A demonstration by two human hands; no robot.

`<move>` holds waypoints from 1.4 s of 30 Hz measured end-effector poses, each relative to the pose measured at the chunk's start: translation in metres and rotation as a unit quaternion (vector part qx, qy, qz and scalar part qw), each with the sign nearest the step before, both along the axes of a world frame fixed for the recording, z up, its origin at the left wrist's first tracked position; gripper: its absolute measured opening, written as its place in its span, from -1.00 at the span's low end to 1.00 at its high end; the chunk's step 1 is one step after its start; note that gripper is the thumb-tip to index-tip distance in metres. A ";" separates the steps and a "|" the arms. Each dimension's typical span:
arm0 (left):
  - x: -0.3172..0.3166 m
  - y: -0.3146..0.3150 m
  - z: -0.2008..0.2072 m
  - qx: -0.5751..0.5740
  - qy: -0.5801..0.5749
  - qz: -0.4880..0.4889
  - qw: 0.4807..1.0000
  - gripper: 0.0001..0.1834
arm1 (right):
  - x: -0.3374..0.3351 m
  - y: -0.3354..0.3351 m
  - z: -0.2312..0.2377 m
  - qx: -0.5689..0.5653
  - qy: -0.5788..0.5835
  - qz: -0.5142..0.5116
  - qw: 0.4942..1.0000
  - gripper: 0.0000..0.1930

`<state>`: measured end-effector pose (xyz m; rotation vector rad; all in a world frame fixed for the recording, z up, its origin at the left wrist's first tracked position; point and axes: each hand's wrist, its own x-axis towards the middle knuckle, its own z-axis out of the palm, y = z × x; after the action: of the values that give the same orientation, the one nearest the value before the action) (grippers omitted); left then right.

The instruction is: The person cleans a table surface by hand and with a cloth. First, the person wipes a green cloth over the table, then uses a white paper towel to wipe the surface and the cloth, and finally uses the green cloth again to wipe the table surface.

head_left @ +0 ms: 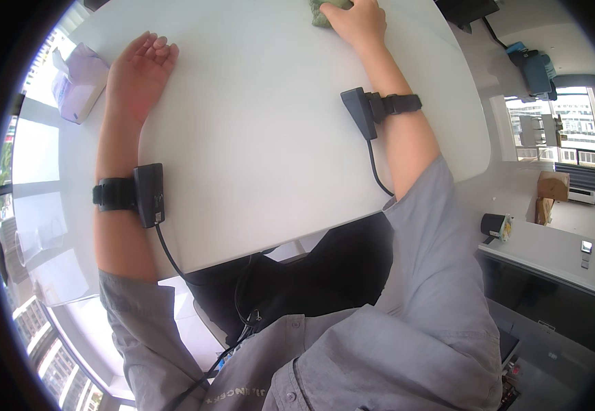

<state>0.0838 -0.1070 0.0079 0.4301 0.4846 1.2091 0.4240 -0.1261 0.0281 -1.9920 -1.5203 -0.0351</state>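
Note:
A crumpled green cloth (323, 15) lies at the far edge of the view, partly cut off by it. My right hand (360, 22) is on the cloth, with the thumb along its near side and the other fingers largely out of view. On the left of the white table (256, 130), my left hand (141, 77) rests palm up. Its fingers are loosely bent and nothing is in them. A tissue pack (81, 85) in pale purple and white stands just left of that hand.
Each forearm wears a black strapped device, the left one (149, 195) and the right one (359, 113), with cables running toward my body. A white counter (558, 257) with a dark cup (494, 226) stands to the right. Windows line the left side.

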 end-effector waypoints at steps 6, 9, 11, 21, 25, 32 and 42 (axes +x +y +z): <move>0.015 -0.014 0.019 -0.069 -0.009 0.037 0.997 -0.73 | -0.005 0.006 -0.008 -0.009 0.075 0.228 0.971 -0.41; 0.011 -0.021 0.026 -0.013 -0.009 0.107 0.994 -0.56 | -0.036 -0.002 0.000 -0.066 0.126 0.365 0.920 -0.44; 0.012 -0.020 0.026 0.007 0.003 0.114 0.993 -0.51 | -0.045 -0.010 0.007 -0.094 0.127 0.430 0.889 -0.47; 0.001 -0.006 0.010 0.009 0.055 0.145 0.988 -0.68 | -0.065 -0.034 0.026 -0.164 0.144 0.504 0.836 -0.52; 0.011 -0.008 0.017 -0.044 0.008 0.174 0.984 -0.64 | -0.042 -0.015 0.016 -0.100 0.151 0.444 0.877 -0.53; 0.011 -0.010 0.011 -0.053 -0.003 0.152 0.987 -0.67 | 0.037 0.014 -0.009 0.003 0.134 0.050 0.990 -0.47; 0.000 -0.006 0.005 -0.042 -0.002 0.118 0.992 -0.68 | 0.059 0.010 -0.009 0.000 -0.012 -0.184 0.983 -0.40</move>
<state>0.0836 -0.1125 0.0128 0.3047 0.5931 1.4109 0.4835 -0.1166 0.0190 -2.2535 -1.1461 -0.2101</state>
